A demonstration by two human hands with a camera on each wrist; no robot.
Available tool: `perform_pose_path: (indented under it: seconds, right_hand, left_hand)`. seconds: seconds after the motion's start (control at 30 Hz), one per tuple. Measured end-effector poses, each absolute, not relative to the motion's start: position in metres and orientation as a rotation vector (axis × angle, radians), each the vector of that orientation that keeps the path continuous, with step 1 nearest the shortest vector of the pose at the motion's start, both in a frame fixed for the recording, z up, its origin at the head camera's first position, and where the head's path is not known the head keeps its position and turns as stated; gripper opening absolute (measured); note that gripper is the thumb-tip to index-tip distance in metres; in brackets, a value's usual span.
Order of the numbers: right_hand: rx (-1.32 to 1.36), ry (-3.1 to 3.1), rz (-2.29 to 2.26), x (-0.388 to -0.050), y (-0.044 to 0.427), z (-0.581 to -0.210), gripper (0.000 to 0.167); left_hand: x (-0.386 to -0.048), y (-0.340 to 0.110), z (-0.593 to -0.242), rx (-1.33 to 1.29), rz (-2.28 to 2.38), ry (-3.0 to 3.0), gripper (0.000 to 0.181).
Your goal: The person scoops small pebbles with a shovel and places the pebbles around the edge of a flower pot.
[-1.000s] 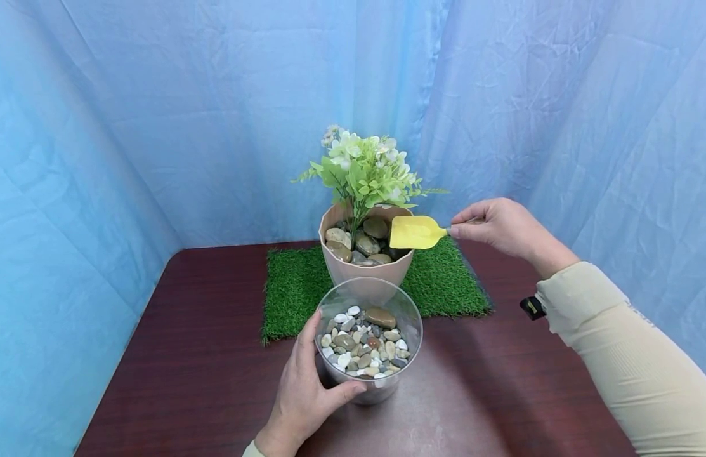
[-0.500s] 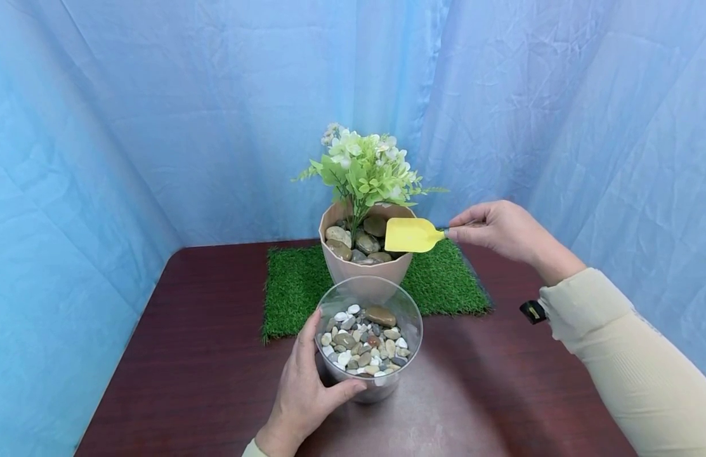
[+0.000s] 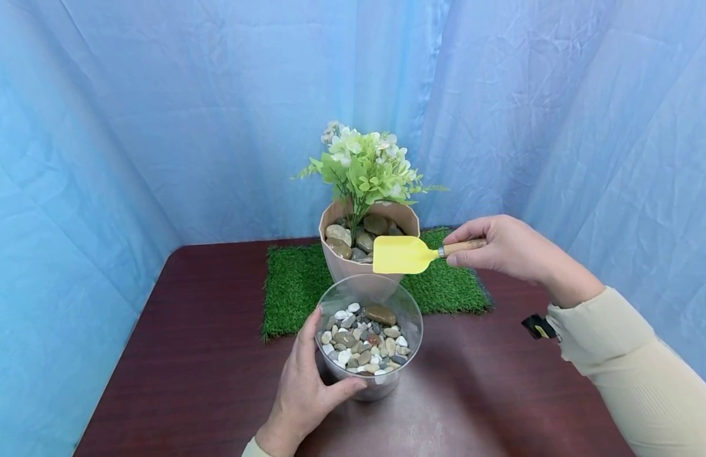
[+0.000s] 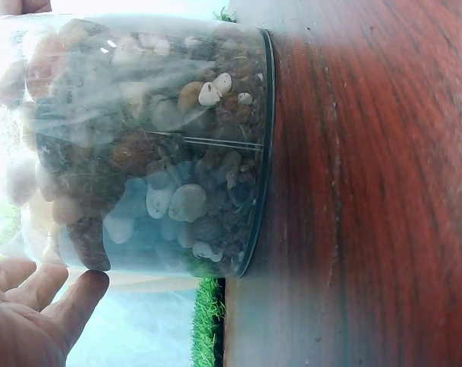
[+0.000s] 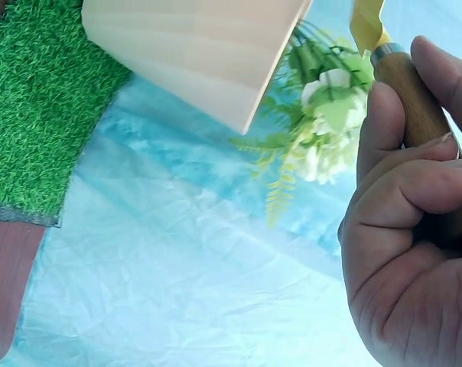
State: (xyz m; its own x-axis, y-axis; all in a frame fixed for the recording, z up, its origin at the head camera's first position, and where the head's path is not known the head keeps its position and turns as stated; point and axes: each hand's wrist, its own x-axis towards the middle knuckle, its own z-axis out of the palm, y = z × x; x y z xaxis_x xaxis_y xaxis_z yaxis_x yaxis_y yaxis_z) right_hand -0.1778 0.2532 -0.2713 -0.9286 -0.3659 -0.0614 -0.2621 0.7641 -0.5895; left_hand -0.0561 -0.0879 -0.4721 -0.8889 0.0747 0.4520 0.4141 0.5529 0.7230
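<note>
My right hand (image 3: 503,251) grips the wooden handle (image 5: 416,103) of a small trowel with a yellow blade (image 3: 403,255). The blade appears bare and level, above the near rim of a pinkish flowerpot (image 3: 366,271). Inside the pot, large smooth stones (image 3: 338,235) surround the stems of a white-flowered plant (image 3: 366,162). Nearer to me stands a clear plastic container (image 3: 412,317), filled partway with mixed pebbles (image 3: 364,346). My left hand (image 3: 301,387) holds it from the left, thumb on the near side and fingers along the wall; in the left wrist view its fingertips (image 4: 86,294) touch the wall.
The flowerpot stands on a green artificial grass mat (image 3: 295,285), on a dark red-brown wooden table (image 3: 204,355). Blue curtains (image 3: 215,127) hang behind and at both sides. A black item (image 3: 538,326) is fixed beneath my right wrist.
My right hand has brought the trowel toward me and slightly left, from over the pot's right side to its near rim. The left hand and the container have stayed put.
</note>
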Motion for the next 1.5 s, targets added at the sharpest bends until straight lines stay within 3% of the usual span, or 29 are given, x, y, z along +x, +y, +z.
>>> perform_pose_path:
  seconds: [0.4,0.9,1.1,1.5]
  right_hand:
    - [-0.696,2.798,-0.743,-0.14,0.229,-0.254,0.01]
    - [-0.972,2.929,-0.389,-0.114,0.201,-0.252,0.009]
    - [-1.069,2.968,-0.286,-0.109,0.195,-0.252,0.012]
    - [-1.022,2.943,-0.042,-0.104,0.172,-0.246,0.04]
  left_hand:
    - [-0.057,-0.087,-0.472,-0.426,-1.236,-2.391,0.124]
    - [-0.057,-0.087,-0.472,-0.435,-1.236,-2.395,0.124]
    - [-0.057,-0.087,-0.471,-0.434,-1.24,-2.399,0.126]
    - [-0.057,-0.087,-0.471,-0.428,-1.247,-2.407,0.128]
